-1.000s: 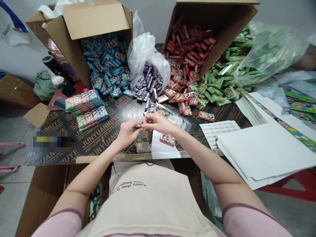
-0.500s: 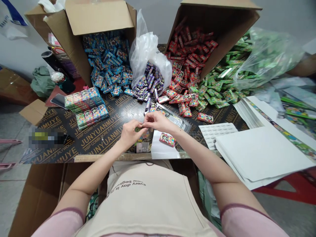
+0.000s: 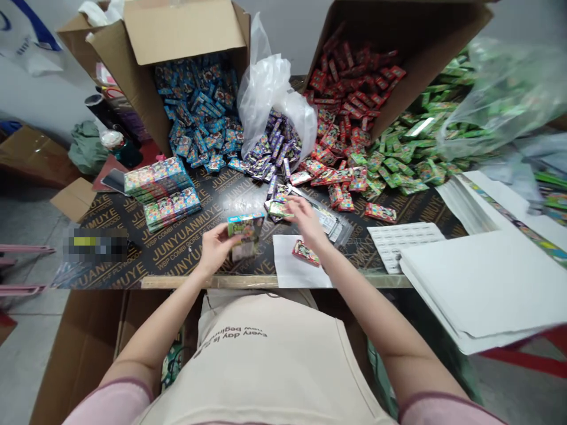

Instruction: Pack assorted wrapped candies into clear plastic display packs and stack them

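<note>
My left hand [image 3: 215,248] pinches the left side of a small printed bag [image 3: 245,239], with a blue strip along its top edge and a see-through lower part. The bag is raised over the table and slightly blurred. Over to the right, my right hand [image 3: 305,223] has its fingers apart beside a green candy packet [image 3: 279,208], which lies on purple packets; whether the fingertips touch it is unclear. Under my right wrist, a red packet [image 3: 305,252] rests on a white paper sheet [image 3: 287,274]. Flat printed bags [image 3: 334,221] lie just beyond that hand.
Blue packets [image 3: 199,118] spill from a carton on the left, red packets [image 3: 349,88] from another carton. Purple packets [image 3: 277,141] and green packets [image 3: 398,162] are heaped alongside. Stacked multicoloured packs [image 3: 170,206] stand left; a sticker sheet [image 3: 398,242] and white boards [image 3: 478,277] lie right.
My hands have parted from their meeting point above the printed bag. The left has lifted the bag and shifted slightly left; the right has moved right, toward the green packet. The view shifted a little.
</note>
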The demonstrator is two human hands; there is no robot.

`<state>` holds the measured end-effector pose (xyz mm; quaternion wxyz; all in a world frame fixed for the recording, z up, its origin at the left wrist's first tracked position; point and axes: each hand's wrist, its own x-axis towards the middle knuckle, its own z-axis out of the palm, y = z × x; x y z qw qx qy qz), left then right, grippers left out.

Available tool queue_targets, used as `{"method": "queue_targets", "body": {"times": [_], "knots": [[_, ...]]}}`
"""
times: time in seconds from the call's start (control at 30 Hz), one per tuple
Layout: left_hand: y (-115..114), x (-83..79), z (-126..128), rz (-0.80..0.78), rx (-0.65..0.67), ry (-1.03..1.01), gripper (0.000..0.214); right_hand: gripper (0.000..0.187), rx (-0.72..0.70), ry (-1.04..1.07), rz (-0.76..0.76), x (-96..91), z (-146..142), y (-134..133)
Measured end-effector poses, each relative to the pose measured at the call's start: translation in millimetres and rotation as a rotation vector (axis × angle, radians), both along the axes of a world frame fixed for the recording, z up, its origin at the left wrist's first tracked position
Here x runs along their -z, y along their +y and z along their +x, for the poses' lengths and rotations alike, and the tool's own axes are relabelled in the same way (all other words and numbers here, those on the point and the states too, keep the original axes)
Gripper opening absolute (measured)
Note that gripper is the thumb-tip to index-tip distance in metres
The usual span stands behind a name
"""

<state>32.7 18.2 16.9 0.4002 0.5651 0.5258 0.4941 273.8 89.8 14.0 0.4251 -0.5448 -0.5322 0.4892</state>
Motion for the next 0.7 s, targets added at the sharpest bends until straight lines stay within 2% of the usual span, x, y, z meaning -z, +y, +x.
{"method": "queue_targets", "body": {"times": [0.07,0.13,0.23,0.33,0.47,0.6,0.7], "knots": [[7,-11.4,-30,0.172,-0.120,0.281,0.023,0.050,0.046,-0.442,0.164,19.2,32,13],[18,-19.2,-61,0.276,-0.178,0.585,0.026,0.069,0.096,-0.845,0.151,40.9,62,25],[39,-12.8,-98,0.207,-0.196,0.957,0.039,0.084,-0.050,-1.172,0.076,66.9,92,34],[56,9.6,-118,0.033,-0.176,1.172,0.045,0.078,-0.185,-1.312,0.143,74.9,99,30],[65,32.2,-124,-0.078,-0.202,1.244,0.057,0.068,-0.245,-1.429,0.251,63.9,87,19],[68,33.1,-122,-0.082,-0.206,1.293,0.064,0.040,-0.431,-1.453,0.326,49.6,80,14],[66,27.4,-125,-0.084,-0.225,1.368,0.074,0.029,-0.535,-1.449,0.356,37.8,85,12]]}}
